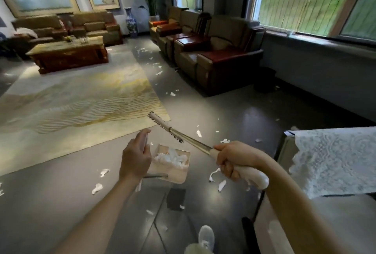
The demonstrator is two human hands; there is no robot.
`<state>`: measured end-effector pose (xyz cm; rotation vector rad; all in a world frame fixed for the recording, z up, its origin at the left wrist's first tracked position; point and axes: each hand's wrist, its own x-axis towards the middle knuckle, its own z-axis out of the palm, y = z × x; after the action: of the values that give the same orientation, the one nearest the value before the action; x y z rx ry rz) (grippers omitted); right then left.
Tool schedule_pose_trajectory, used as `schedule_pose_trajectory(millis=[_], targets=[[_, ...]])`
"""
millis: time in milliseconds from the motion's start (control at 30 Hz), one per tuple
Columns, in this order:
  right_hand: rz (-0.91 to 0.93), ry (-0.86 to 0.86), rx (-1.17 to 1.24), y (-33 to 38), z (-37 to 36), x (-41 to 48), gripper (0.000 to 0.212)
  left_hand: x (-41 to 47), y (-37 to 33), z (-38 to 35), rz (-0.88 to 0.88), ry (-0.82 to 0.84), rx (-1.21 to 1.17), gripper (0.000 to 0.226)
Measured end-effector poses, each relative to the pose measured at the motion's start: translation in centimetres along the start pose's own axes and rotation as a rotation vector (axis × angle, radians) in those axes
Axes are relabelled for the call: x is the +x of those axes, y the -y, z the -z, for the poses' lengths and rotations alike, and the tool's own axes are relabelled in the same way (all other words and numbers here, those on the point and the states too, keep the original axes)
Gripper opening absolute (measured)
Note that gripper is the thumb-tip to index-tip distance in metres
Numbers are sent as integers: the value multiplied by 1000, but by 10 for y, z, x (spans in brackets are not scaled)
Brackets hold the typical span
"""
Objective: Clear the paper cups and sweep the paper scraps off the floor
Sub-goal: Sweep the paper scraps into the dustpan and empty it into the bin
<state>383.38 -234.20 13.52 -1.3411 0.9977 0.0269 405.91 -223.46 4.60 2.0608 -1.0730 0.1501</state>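
The right hand (234,162) is curled tight round the white grip of the broom (189,138), its metal shaft slanting up and leftward from the fist. The left hand (135,157) grips the upright handle of the dustpan (175,174) — the pan is just right of that hand and holds a heap of scraps (173,157). Loose scraps (97,188) dot the floor (61,203) below both hands — and, farther off, beside the rug (81,101) and armchairs (223,60).

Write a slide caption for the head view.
Left hand holds a dustpan loaded with paper scraps while right hand grips a long-handled brush above the littered floor.
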Motion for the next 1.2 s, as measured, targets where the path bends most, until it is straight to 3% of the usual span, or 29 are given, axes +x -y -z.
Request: schedule_pose_trajectory(millis=[400,733,1000,1200], targets=[[-40,-159,96,197,184,246,31,351,-13,-200,-120,112,-91,38],[-30,-387,232,290,314,440,41,610,-17,-413,-289,321,-284,42],[-110,-543,480,369,443,544,51,808,-80,-577,-398,514,-401,44],[-120,-637,547,405,565,613,59,908,-137,-694,-425,485,-442,43]])
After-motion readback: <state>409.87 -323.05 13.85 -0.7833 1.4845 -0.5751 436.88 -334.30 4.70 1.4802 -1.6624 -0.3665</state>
